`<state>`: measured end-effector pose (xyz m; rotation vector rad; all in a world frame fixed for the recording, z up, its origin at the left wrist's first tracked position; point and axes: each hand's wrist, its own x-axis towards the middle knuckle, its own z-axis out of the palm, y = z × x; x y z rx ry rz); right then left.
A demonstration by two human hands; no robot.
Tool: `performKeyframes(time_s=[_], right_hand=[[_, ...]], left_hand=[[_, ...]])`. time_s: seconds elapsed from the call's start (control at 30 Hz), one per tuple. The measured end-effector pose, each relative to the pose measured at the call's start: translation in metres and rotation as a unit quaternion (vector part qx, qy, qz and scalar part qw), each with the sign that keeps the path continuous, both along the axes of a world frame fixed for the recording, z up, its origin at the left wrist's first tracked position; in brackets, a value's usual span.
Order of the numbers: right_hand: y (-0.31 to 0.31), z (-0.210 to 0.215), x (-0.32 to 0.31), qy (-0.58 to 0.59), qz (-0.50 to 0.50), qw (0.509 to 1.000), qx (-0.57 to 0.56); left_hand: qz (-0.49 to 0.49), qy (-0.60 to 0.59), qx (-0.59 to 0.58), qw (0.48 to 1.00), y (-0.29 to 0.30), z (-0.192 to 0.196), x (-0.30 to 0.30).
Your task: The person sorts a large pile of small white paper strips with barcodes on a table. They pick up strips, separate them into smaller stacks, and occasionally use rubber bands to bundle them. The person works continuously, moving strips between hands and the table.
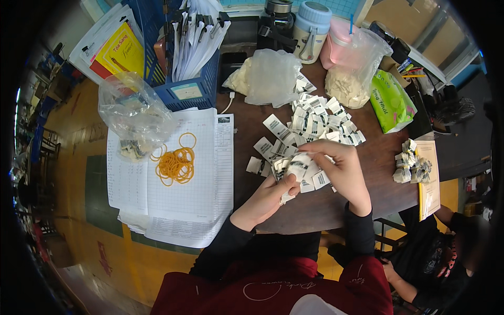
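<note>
My left hand (262, 203) is closed around a small stack of white printed labels (298, 166), its thumb pressed on top. Over the stack's upper edge, my right hand (344, 170) has its thumb and fingers pinched together on the labels. Just beyond both hands spreads a loose pile of similar labels (315, 118) on the dark brown table (362, 191). Some single labels lie beside my left hand. To the left, a heap of yellow rubber bands (176, 167) rests on an open squared notebook (189, 205). Bundled labels (412, 165) sit at the right.
A clear plastic bag (131, 107) lies on the notebook's far corner. Behind stand a blue file rack (191, 93), a pale blue flask (313, 26) and a pink cup (337, 44). White bags (273, 76) and a green tissue pack (391, 102) border the pile. A person (446, 257) sits at right.
</note>
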<state>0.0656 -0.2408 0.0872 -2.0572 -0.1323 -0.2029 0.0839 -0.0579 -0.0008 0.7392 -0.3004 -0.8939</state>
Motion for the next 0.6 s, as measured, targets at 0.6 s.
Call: performKeyframes(time_s=[0.6], right_hand=[[0.03,-0.028,-0.006,0.062,-0.061,0.988,0.125]], left_hand=[[0.066,0.082,0.013,0.994,0.003,0.0,0.002]])
